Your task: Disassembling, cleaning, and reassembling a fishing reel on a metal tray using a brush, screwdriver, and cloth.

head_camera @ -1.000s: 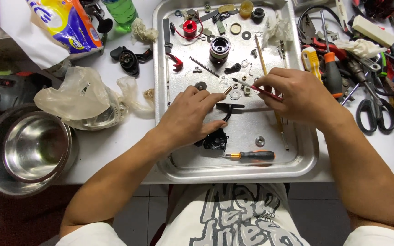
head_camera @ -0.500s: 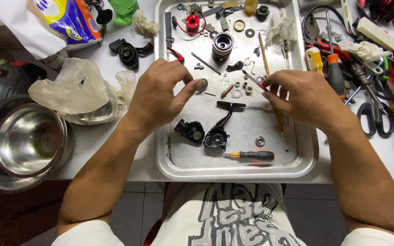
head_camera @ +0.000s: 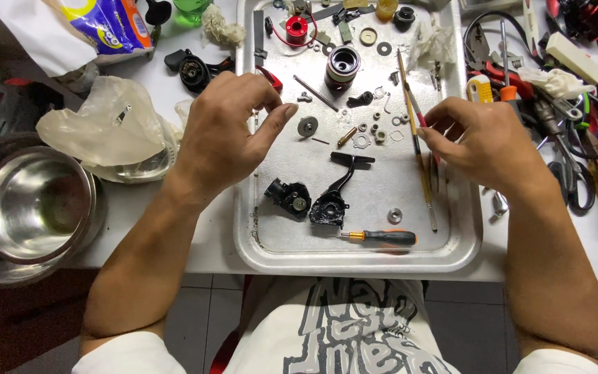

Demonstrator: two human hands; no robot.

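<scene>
Hovering over the metal tray's (head_camera: 257, 235) left edge, the left hand (head_camera: 226, 131) has its grip narrow and empty, fingertips just beside the small round gear (head_camera: 307, 127), not touching. The right hand (head_camera: 482, 142), near the tray's right edge, pinches a thin brush (head_camera: 420, 163) lying lengthwise. Black reel body pieces (head_camera: 309, 202) lie below.

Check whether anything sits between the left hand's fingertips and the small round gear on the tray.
Nothing visible does. The left hand hovers over the tray with its fingertips just left of the round gear; only bare tray surface shows between them. A thin rod lies above the gear, off that line.
</scene>
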